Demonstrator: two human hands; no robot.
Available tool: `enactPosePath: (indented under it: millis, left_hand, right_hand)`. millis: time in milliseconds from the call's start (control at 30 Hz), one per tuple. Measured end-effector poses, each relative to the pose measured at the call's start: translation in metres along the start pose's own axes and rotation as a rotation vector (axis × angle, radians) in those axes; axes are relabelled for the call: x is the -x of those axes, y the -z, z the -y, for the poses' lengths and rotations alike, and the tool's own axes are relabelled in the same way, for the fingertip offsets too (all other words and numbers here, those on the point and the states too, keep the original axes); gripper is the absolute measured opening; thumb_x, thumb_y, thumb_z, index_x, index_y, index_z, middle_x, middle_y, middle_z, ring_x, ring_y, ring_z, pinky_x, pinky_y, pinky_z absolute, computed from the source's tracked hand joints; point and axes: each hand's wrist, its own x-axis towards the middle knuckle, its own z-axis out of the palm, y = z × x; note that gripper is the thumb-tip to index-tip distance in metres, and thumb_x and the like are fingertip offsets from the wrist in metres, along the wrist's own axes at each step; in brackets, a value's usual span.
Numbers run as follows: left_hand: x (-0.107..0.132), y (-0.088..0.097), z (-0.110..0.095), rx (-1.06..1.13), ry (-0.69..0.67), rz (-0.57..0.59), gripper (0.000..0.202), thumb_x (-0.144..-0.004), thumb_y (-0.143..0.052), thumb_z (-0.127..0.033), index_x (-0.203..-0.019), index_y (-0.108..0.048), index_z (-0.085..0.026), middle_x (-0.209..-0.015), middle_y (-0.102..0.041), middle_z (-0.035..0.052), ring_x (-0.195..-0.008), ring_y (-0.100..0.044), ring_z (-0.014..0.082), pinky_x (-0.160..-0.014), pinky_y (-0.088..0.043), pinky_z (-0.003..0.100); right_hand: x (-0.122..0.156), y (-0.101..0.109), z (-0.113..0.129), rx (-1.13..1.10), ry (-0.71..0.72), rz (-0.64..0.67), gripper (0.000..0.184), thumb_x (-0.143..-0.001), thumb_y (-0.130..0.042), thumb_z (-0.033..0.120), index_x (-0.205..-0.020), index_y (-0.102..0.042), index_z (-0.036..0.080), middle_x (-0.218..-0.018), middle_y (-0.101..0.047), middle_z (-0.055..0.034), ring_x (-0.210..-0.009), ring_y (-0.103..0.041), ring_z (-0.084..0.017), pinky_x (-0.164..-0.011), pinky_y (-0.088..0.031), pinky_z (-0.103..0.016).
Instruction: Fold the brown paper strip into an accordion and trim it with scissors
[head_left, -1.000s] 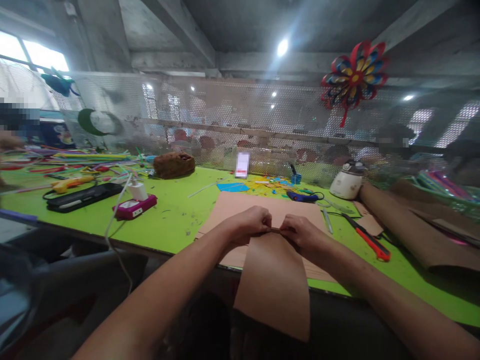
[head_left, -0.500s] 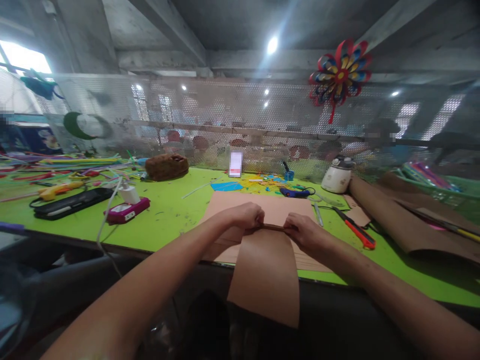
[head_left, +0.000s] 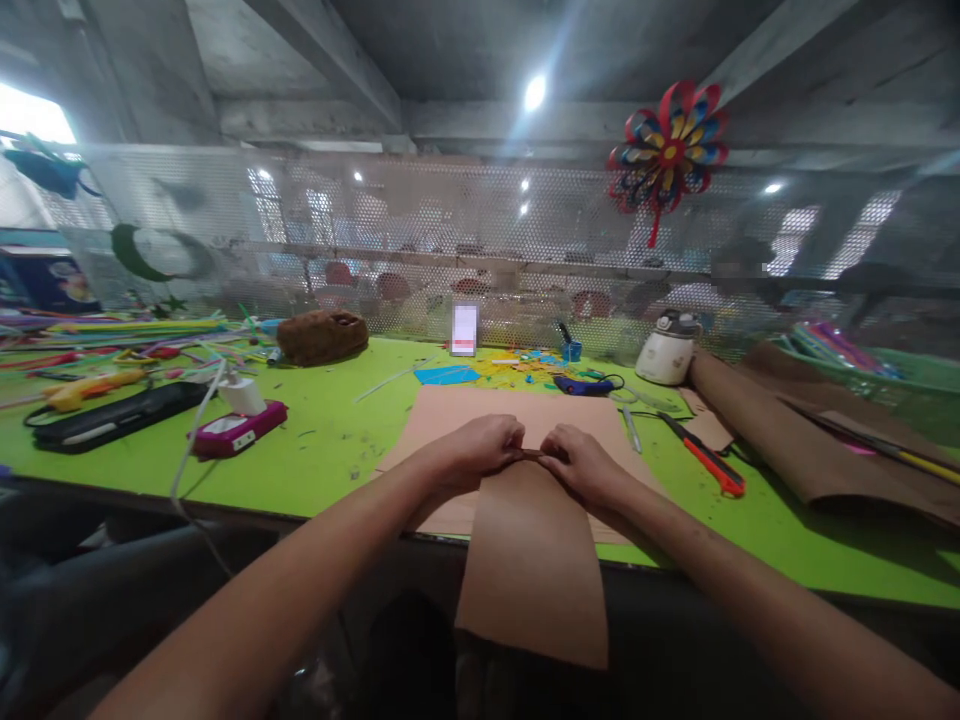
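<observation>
The sheet (head_left: 536,560), a piece of brown paper, hangs with its long axis running from the two hands straight back toward the person, almost upright in the view with hardly any lean to either side. Its far end points away across the table (head_left: 330,430) toward the mesh (head_left: 420,230); its near end points at the person's lap, past the front edge of the table, and looks wider than the far one. The near edge slants a little, its right corner lower in view than its left, and the surface bows gently along its length. The far edge is gathered into a narrow, darker band (head_left: 532,455) lying crosswise, at right angles to the long axis; whether folded or rolled, I cannot tell. The left hand (head_left: 491,445) is clamped on the left end of this band, fingers curled, and the right hand (head_left: 581,462) pinches the right end, with a short stretch showing between them. Both hands are over a larger, paler board (head_left: 442,405) on the table. Right of the board a pen (head_left: 631,428) and a red-handled knife (head_left: 701,455) lie slanting, near ends to the right; beyond it sit a glue gun (head_left: 585,384) and blue paper (head_left: 448,375).
</observation>
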Motion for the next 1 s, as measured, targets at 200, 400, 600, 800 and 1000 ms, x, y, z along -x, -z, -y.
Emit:
enactPosePath:
  millis: [200,400,600,800,1000]
  left_hand:
    - [0.003,0.003,0.000,0.053,-0.032,0.017,0.007,-0.079,-0.050,-0.021,-0.076,-0.055,-0.016,-0.073,-0.053,0.0008,-0.066,-0.045,0.0119,-0.056,-0.030,0.021]
    - [0.009,0.006,0.003,0.124,0.009,0.030,0.005,-0.077,-0.053,-0.020,-0.078,-0.053,-0.016,-0.073,-0.053,-0.0004,-0.066,-0.044,0.0116,-0.058,-0.032,0.021]
    - [0.012,0.007,0.010,0.161,-0.030,0.045,0.006,-0.077,-0.050,-0.018,-0.077,-0.055,-0.015,-0.078,-0.053,0.0014,-0.070,-0.046,0.0122,-0.062,-0.035,0.022]
    - [0.018,0.009,0.019,0.150,-0.006,0.066,0.013,-0.077,-0.048,-0.015,-0.083,-0.058,-0.016,-0.081,-0.056,0.0017,-0.073,-0.048,0.0132,-0.062,-0.036,0.022]
    - [0.023,0.016,0.017,0.141,-0.065,0.083,0.016,-0.078,-0.045,-0.011,-0.084,-0.059,-0.016,-0.086,-0.055,0.0030,-0.076,-0.049,0.0128,-0.066,-0.037,0.022]
  right_hand:
    - [0.004,0.002,-0.007,-0.028,0.032,0.014,0.008,-0.081,-0.052,0.019,-0.078,-0.059,0.017,-0.077,-0.057,-0.0055,-0.074,-0.051,-0.017,-0.064,-0.039,-0.028]
    - [0.005,0.004,-0.005,-0.061,-0.031,0.007,0.006,-0.079,-0.056,0.021,-0.075,-0.058,0.017,-0.076,-0.058,-0.0052,-0.072,-0.051,-0.017,-0.063,-0.039,-0.028]
    - [0.006,0.007,-0.006,-0.097,-0.055,0.040,0.005,-0.078,-0.054,0.019,-0.073,-0.057,0.017,-0.075,-0.058,-0.0042,-0.070,-0.051,-0.016,-0.062,-0.038,-0.027]
    - [0.007,0.009,-0.011,-0.109,-0.109,0.069,0.004,-0.074,-0.056,0.016,-0.071,-0.057,0.017,-0.072,-0.058,-0.0030,-0.068,-0.051,-0.016,-0.060,-0.036,-0.026]
    - [0.012,0.004,-0.018,-0.046,0.026,0.062,0.009,-0.083,-0.048,0.016,-0.075,-0.054,0.018,-0.079,-0.055,-0.0032,-0.073,-0.049,-0.015,-0.063,-0.037,-0.026]
